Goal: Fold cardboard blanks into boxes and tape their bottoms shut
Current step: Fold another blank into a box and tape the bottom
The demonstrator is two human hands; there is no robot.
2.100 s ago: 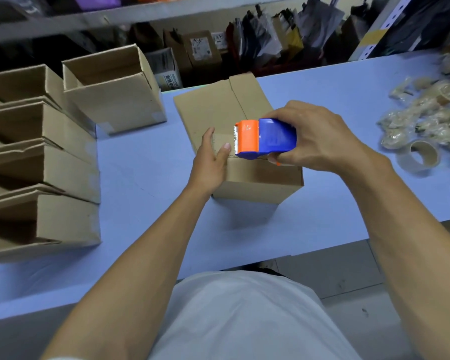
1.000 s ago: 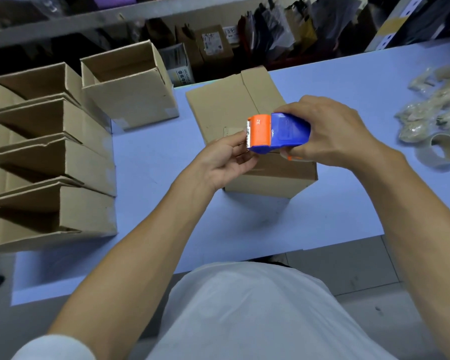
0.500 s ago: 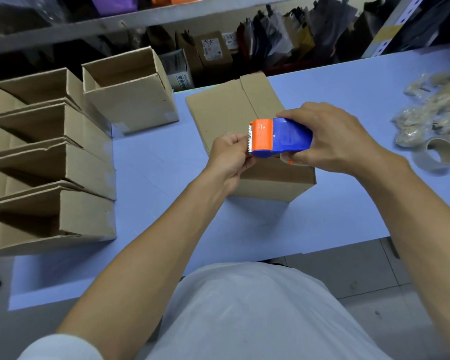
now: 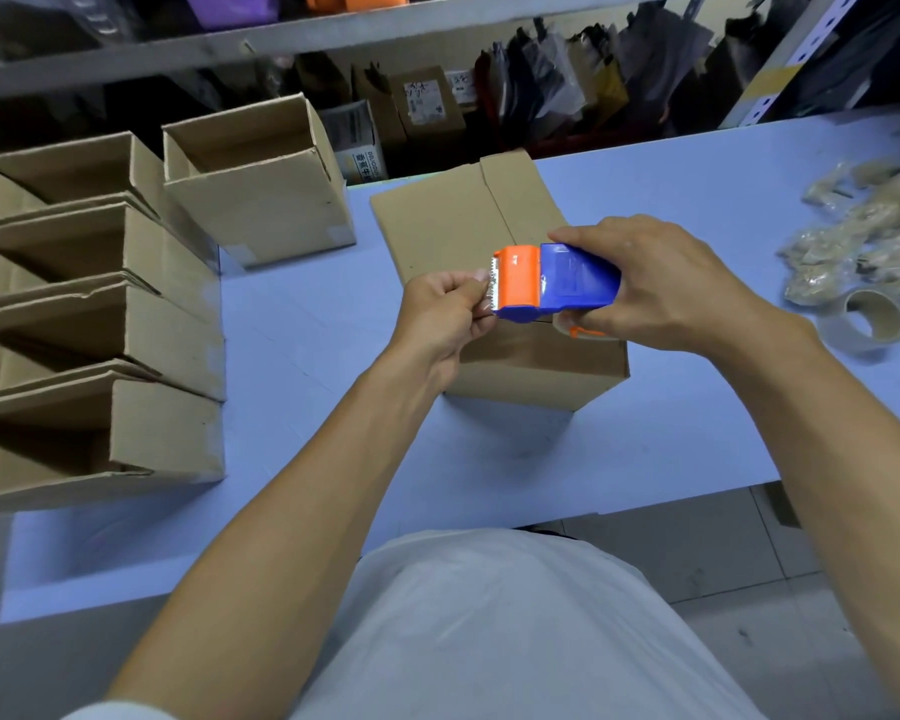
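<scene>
The folded box (image 4: 489, 283) sits bottom-up on the blue table (image 4: 697, 200). Right hand (image 4: 661, 288) grips the tape dispenser (image 4: 552, 283) above it; left hand (image 4: 448, 319) pinches the tape end at the blade. Taping's starting: next, pull tape out and stick it across the seam

A pale blue table (image 4: 671, 439) is seen, with a closed cardboard box (image 4: 453, 226) set flaps-up near its middle. To the left, four open boxes (image 4: 89, 314) are lined up touching one another, and a fifth open box (image 4: 261, 194) is placed near the far edge. At the right, a tape roll (image 4: 866, 320) is laid beside a heap of crumpled tape scraps (image 4: 863, 236).
</scene>
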